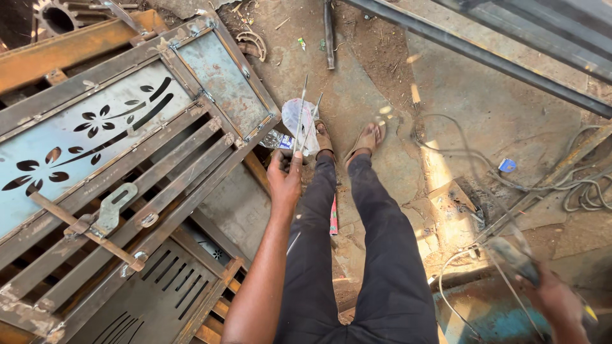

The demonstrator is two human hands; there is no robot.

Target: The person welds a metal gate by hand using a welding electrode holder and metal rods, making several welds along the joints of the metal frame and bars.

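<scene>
My left hand (285, 178) is stretched out in front of me and pinches two thin grey welding rods (306, 118) that fan upward from my fingers. It hovers just off the right corner of a rusty steel gate panel (121, 172) with flower cut-outs. My right hand (554, 299) is at the bottom right, blurred, and grips an electrode holder (513, 255) with a cable running off it. My legs in dark trousers and sandals stand between the two hands.
A crumpled plastic bag (296, 118) lies on the dirt by my feet. Cables (574, 185) coil on the ground at right. Steel bars (484, 51) cross the top right. A metal latch plate (115, 207) lies on the gate.
</scene>
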